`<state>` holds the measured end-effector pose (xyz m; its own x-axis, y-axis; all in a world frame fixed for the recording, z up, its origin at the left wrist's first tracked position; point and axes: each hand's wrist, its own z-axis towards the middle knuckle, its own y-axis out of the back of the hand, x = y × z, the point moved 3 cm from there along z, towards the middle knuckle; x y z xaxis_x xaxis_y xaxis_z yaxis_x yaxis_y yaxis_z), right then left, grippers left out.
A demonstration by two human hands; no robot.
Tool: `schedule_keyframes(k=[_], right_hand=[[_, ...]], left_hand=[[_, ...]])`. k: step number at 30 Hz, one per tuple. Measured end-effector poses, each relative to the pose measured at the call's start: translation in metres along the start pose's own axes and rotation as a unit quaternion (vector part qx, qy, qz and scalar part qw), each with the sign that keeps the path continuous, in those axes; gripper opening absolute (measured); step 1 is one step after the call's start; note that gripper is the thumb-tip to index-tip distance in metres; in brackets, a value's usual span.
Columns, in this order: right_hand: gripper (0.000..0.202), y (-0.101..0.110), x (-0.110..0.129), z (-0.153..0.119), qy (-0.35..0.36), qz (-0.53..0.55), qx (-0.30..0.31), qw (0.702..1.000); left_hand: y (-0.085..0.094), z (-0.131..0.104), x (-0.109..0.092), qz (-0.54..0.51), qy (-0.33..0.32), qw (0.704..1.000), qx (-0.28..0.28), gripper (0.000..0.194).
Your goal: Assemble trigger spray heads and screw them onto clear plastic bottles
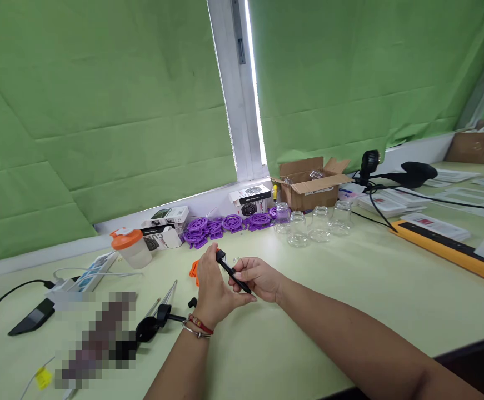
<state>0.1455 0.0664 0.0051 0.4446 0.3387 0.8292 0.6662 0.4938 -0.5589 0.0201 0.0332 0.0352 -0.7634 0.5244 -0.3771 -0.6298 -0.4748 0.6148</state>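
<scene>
A slim black rod-like part [232, 271] with a wider head at its upper left end is held over the table in the head view. My right hand [259, 278] pinches it near its middle. My left hand [214, 286] wears a red band and a metal bracelet; its fingers reach up to the part's head, and its thumb stretches out below the lower tip. Whether the left fingers close on the head is partly hidden. An orange piece [194, 272] lies behind my left hand. Black parts [163, 315] and thin metal rods [170, 293] lie left of my left wrist.
Purple plastic parts [232, 223], small boxes [250, 194] and clear jars [298, 230] line the back. An open carton [310, 189] stands behind the jars. At left are an orange-lidded cup [132, 248] and a power strip [95, 271]. An orange-edged bar [445, 250] lies right.
</scene>
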Motion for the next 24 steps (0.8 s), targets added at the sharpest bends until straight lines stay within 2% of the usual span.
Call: schedule_keyframes(k=[4, 13, 17, 20, 24], right_hand=[[0.033, 0.001, -0.002, 0.001, -0.011, 0.007, 0.000, 1.000], [0.035, 0.004, -0.002, 0.002, -0.010, -0.013, 0.020, 1.000], [0.035, 0.006, 0.003, 0.001, -0.007, -0.027, 0.054, 0.998], [0.037, 0.005, 0.009, -0.002, -0.006, -0.047, 0.084, 0.995], [0.041, 0.004, 0.009, -0.001, 0.004, -0.064, 0.042, 0.997]], left_hand=[[0.001, -0.001, -0.005, 0.019, -0.009, 1.000, -0.009, 0.117], [0.007, 0.001, -0.012, 0.035, -0.034, 0.999, -0.022, 0.100], [0.007, 0.001, -0.012, 0.024, -0.041, 0.999, -0.015, 0.099], [0.007, 0.001, -0.008, 0.022, -0.022, 0.999, -0.017, 0.099], [0.004, 0.000, -0.003, 0.038, 0.003, 0.999, 0.004, 0.100]])
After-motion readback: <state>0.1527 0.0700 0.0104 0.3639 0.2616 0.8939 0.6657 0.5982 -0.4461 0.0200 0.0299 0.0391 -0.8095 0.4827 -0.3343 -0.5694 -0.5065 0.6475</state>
